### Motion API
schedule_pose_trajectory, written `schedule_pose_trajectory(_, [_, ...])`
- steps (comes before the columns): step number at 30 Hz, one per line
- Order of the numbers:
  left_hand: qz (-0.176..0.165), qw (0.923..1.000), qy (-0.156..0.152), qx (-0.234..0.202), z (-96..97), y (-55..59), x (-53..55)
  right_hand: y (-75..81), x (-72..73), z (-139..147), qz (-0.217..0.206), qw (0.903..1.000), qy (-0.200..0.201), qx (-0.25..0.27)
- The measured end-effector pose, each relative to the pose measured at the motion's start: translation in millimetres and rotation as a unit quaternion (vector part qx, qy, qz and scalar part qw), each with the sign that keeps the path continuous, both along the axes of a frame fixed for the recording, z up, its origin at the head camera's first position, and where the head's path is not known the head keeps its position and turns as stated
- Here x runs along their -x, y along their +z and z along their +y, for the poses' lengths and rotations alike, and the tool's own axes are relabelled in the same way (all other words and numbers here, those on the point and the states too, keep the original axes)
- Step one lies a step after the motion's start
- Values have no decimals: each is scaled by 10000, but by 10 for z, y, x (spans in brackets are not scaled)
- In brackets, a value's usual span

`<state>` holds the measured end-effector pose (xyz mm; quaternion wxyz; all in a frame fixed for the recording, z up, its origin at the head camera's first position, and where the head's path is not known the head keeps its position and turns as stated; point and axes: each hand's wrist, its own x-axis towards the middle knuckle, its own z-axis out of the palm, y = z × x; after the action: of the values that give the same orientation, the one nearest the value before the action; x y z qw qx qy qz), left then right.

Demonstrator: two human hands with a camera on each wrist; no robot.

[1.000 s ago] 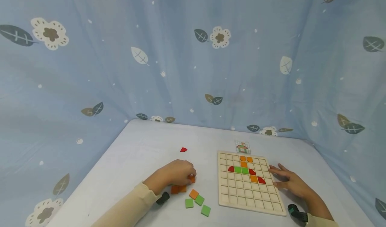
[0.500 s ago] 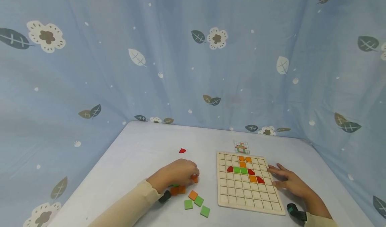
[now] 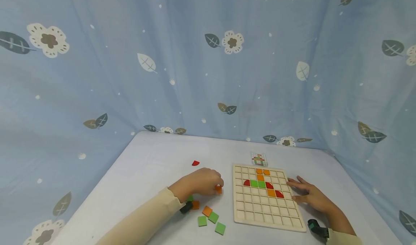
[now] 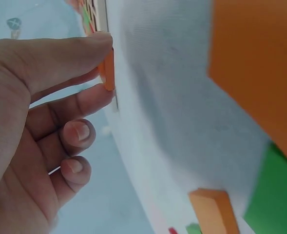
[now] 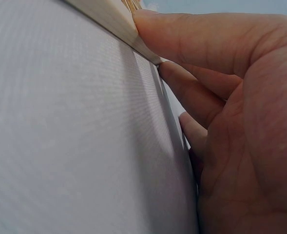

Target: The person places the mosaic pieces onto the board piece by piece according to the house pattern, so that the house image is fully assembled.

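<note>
My left hand [image 3: 202,181] is left of the wooden grid board [image 3: 258,210], thumb and fingertips pinching an orange tile [image 3: 219,189]. In the left wrist view that orange tile [image 4: 110,73] shows edge-on between thumb and fingers, close over the table. At the board's right side, my right hand [image 3: 312,197] has its fingers extended, thumb and fingertips touching the rim. The right wrist view shows the thumb against the board's edge [image 5: 106,17]. Orange, green and red pieces sit in cells of the board's upper half, including two orange round ones at the top.
Loose square tiles lie near the left wrist: an orange tile [image 3: 207,211], a green tile [image 3: 220,228] and several others. A red quarter-circle piece [image 3: 195,163] lies farther back. Behind the board is a small pattern card [image 3: 259,159]. A blue printed curtain [image 3: 182,75] surrounds the white table.
My left hand has moved right toward the board with the orange tile, away from the loose tiles. My right hand has stayed at the board's edge.
</note>
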<state>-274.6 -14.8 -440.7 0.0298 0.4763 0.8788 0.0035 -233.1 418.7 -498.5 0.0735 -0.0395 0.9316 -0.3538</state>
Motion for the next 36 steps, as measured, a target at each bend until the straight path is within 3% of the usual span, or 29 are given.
schedule_pose_trajectory(8, [-50,9999,-119,-72,164,37,83,50,-10,9,206,9997,118,-93])
schedule_pose_trajectory(18, [16,9994,-342,-41,358,13,151,-16,11,37,214,9997,99,-19])
schedule_pose_trajectory(26, [-22,9992,-386,-93,486,76,192,-19,1,-7,208,9998,62,28])
schedule_pose_trajectory(32, [-137,9990,-416,-85,685,94,223,5,-13,-21,227,9997,78,12])
schedule_pose_trajectory(36, [-188,9990,-412,-52,843,44,247,12,-16,-23,219,9997,89,52])
